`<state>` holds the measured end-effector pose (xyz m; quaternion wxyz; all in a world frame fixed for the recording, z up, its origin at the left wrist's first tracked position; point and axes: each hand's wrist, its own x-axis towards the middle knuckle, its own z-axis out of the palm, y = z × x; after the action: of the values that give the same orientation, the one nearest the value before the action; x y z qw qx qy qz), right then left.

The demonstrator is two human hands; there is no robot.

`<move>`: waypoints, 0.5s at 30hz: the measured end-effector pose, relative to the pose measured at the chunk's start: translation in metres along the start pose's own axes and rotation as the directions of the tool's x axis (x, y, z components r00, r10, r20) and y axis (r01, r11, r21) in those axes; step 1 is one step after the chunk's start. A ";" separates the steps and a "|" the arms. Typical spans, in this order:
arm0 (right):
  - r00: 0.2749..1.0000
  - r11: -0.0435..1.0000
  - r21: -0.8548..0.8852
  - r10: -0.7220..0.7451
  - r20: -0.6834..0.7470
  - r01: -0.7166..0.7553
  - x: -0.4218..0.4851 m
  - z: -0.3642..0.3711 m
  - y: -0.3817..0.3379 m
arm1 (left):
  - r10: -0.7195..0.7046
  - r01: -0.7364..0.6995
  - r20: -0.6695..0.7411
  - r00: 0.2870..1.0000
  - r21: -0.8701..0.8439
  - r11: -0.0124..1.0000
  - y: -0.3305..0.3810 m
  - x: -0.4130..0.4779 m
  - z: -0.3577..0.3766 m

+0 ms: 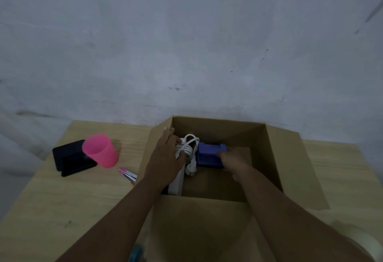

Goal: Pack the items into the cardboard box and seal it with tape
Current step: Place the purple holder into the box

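Gripping power strip (pixel 179 175) with left hand (pixel 165 158), blue block (pixel 208 154) with right hand (pixel 234 163), nesting both in cardboard box (pixel 275 158), likely saving room.

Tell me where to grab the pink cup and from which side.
Wrap fingers round the mid wall of the pink cup, coming from its near right side. It stands upright and is wider at the top, so a grip below the rim should hold. The black case crowds its far left side.
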<state>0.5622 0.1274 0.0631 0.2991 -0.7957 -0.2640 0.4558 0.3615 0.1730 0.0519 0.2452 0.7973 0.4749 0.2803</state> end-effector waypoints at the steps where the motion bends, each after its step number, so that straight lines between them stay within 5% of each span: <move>1: 1.000 1.000 -0.013 -0.020 -0.003 0.020 -0.004 0.000 -0.001 | -0.008 0.009 0.001 1.000 -0.020 1.000 -0.001 0.000 0.000; 10: 0.972 0.950 -0.234 -0.228 -0.061 0.208 -0.044 0.019 -0.005 | -0.009 -0.005 -0.124 0.992 -0.106 0.994 0.011 -0.014 -0.014; 15: 0.928 0.887 -0.278 -0.371 0.043 0.367 -0.069 0.049 -0.009 | -0.056 0.032 -0.134 0.989 -0.177 0.984 0.000 -0.046 -0.027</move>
<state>0.4874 0.0972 0.0886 0.2656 -0.7679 -0.4706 0.3440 0.3253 0.1350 0.0617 0.2868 0.7406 0.4819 0.3702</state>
